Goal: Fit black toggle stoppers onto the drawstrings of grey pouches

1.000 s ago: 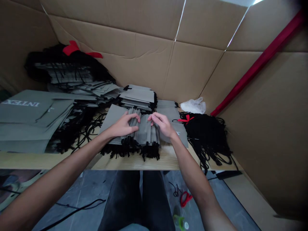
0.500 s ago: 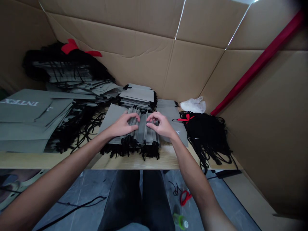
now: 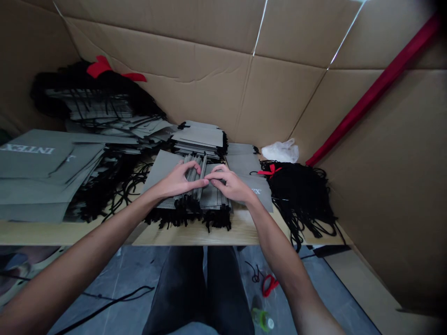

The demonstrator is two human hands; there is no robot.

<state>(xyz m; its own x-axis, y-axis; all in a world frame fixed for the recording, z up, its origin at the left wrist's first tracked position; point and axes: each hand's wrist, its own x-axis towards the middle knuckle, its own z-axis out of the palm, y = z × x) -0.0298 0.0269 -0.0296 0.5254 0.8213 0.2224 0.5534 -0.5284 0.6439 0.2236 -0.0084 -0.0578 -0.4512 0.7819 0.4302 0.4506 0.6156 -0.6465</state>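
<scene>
Two hands in tight: the left hand [image 3: 181, 179] curls its fingers around the gray bags [image 3: 210, 199], while the right hand's [image 3: 230, 184] fingertips bunch at its thumb, any pinch too small to tell. A bare strip of counter [image 3: 244, 232] fronts the bags; one black cord bundle [image 3: 296, 190] lies right.
</scene>
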